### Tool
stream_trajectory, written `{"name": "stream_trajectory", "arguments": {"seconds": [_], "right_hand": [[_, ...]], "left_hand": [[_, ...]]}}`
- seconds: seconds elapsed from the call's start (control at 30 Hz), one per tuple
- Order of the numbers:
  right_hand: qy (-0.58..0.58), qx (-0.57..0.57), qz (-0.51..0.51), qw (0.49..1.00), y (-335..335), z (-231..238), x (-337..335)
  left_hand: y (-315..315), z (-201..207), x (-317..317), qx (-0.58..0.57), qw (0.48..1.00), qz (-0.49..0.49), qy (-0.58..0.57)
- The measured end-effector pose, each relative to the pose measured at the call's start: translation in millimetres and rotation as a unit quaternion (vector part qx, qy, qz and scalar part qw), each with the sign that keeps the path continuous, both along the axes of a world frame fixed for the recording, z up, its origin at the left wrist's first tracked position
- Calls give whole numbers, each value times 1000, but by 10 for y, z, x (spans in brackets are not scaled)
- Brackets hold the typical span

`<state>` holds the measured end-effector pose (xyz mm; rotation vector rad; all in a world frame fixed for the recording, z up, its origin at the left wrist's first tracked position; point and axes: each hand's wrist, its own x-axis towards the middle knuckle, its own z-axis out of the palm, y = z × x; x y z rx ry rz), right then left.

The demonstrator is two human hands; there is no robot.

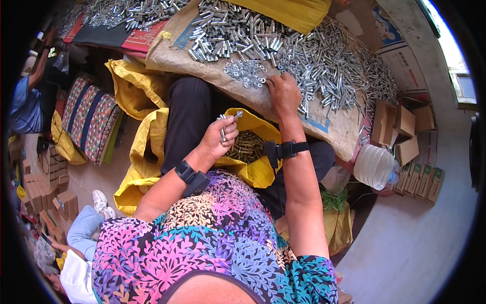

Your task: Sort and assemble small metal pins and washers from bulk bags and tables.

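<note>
left grip point(217, 139) partly hides its metal pieces point(238, 115); yellow sheet point(296, 12) cut off above.

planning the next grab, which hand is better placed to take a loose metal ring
Probably the right hand: it is right beside the metal rings, while the left hand is farther away and holds metal parts.

We've got a tan-covered table point(344, 136): metal rings point(245, 71) near edge, slim metal parts point(324, 68) heaped far and right.
</note>
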<state>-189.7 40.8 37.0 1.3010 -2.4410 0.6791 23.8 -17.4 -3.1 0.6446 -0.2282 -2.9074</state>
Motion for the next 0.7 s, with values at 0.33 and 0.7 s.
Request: {"name": "stream_trajectory", "arguments": {"seconds": [0.33,0.7], "right_hand": [[-142,-151,59,977,272,-8,141],[-369,-206,31,906,532,-115,790]], "left_hand": [[43,17,15,-9,1000,3,-2],[91,40,-4,-17,1000,-8,-17]]}}
